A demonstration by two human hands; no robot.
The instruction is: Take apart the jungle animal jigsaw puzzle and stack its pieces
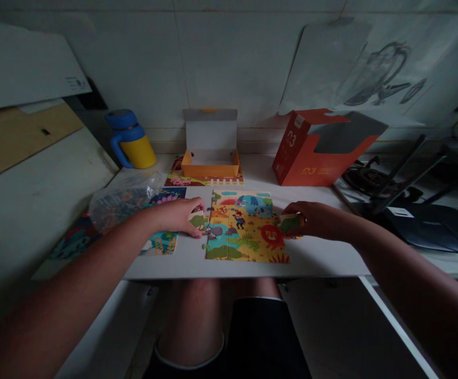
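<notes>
— Dim room, white worktop [323, 258] pushed against a pale wall. What sits on it?

— At the centre lies a partly joined animal jigsaw [244, 229], flat on the surface. Behind it stands a small orange tray box [210, 169] with its grey lid up, and to the right an orange carton [315, 150] on its side. A blue-and-yellow jug [132, 139] stands at the back left, with a clear plastic bag [120, 202] in front of it.

— And the hands?

— The left hand [177, 216] rests at the jigsaw's left edge, its grip closed on a loose piece [197, 221] that touches the joined part. The right hand [317, 218] is at the right edge, fingers curled around a green-printed piece [291, 225] just beside the lion.

— Anything else?

— Another printed sheet [161, 242] lies under the left wrist, and dark cables and a stand [406, 173] lie at the far right.
</notes>
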